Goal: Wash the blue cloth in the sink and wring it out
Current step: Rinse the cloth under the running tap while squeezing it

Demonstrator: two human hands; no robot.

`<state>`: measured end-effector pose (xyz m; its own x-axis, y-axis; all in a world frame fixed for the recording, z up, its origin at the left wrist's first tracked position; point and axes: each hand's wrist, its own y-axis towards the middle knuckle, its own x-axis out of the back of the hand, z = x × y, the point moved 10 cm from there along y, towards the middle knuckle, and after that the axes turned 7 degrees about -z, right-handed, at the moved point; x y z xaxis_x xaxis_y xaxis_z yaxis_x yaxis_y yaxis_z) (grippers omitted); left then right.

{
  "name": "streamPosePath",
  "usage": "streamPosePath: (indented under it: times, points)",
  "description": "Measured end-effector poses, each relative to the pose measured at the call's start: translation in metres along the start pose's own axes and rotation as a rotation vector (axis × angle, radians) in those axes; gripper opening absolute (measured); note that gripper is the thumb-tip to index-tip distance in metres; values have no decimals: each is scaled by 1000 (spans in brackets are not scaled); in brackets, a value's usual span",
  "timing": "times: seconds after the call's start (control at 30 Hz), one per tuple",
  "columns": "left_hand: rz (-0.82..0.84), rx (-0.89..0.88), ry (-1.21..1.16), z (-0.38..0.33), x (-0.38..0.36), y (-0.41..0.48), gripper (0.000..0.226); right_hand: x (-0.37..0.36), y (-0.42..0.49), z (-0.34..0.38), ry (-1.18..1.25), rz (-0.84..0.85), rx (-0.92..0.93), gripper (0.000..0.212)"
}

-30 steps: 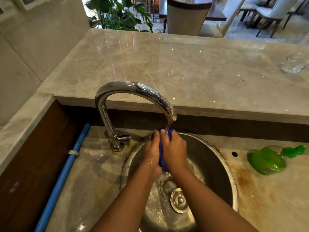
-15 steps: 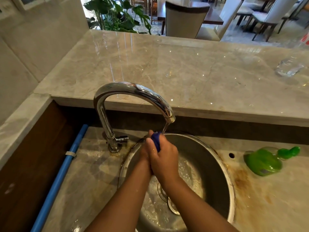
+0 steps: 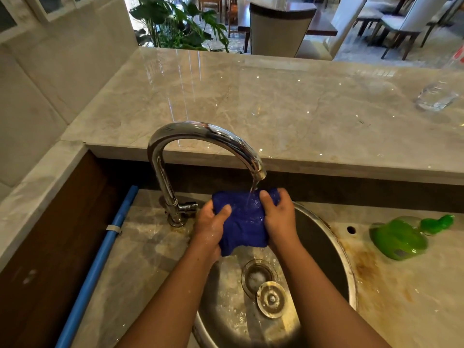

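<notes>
The blue cloth (image 3: 241, 227) is wet and bunched under the tap (image 3: 208, 133); my left hand (image 3: 209, 228) and right hand (image 3: 279, 219) grip it.

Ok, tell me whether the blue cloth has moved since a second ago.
Yes. The blue cloth was bunched under the faucet spout; now it is spread sideways, its left end drawn toward the faucet base.

- We count one blue cloth (image 3: 241, 227)
- We see two grips: left grip (image 3: 209, 227), right grip (image 3: 280, 217)
- One tap (image 3: 200, 131), one sink (image 3: 324, 252)
- One green bottle (image 3: 399, 238), one glass (image 3: 437, 96), one blue pipe (image 3: 100, 259)
</notes>
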<state>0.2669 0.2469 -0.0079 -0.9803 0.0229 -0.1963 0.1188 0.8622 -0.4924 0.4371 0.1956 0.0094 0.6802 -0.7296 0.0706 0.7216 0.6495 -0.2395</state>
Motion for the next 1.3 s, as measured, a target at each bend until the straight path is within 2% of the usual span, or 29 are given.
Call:
streamPosePath:
  times: [0.07, 0.13, 0.2, 0.27, 0.37, 0.43, 0.47, 0.57, 0.63, 0.7, 0.8, 0.87, 0.93, 1.0, 1.1, 1.23, 1.3]
  points:
    - [-43, 20, 112, 5, 2, 1, 15, 4, -7, 4, 63, -12, 17, 7]
    - [-42, 24, 231, 9, 0, 3, 23, 6, -10, -1, 138, -7, -7, 6]
    - [-66, 21, 231, 8, -3, 2, 26, 3, -10, -13, 172, 27, -53, 3]
    - [-43, 13, 147, 5, -13, -1, 27, -8, -16, -35, 253, 97, -208, 17]
    - [32, -73, 149, -3, -35, -9, 27, -32, -39, -63, 388, 224, -514, 48]
    - [108, -93, 163, -1, -47, -14, 23, -39, -49, -67, 473, 253, -635, 53]
    - [150, -94, 179, 1, -50, -15, 28, -38, -48, -64, 504, 257, -637, 54]
    - [253, -72, 238, 4, -42, -11, 50, -22, -29, -49, 388, 215, -441, 47]
    - [227, -32, 230, 2, -25, -4, 47, -4, -16, -37, 238, 130, -271, 43]
    - [107, -12, 197, 2, -11, 2, 34, 4, -12, -23, 168, 82, -134, 45]
    - [-130, -27, 182, 11, -4, 3, 21, -5, -22, -1, 120, 93, 56, 33]
    - [-151, -50, 110, 11, -15, -4, 19, -17, -28, 1, 115, 117, 76, 28]
    - [-82, -82, 72, 5, -27, -7, 17, -24, -28, -5, 157, 146, -17, 25]
    - [-18, -88, 63, -1, -30, -7, 26, -27, -26, -12, 161, 190, -97, 26]
    - [29, -84, -55, -8, -22, 0, 42, -22, -24, -2, 84, 184, 4, 31]
    - [88, -64, -213, -9, -20, -7, 54, -22, -30, 3, 193, 127, 33, 56]
    - [78, -72, -142, -3, -27, -9, 44, -33, -35, 5, 169, 182, 54, 54]
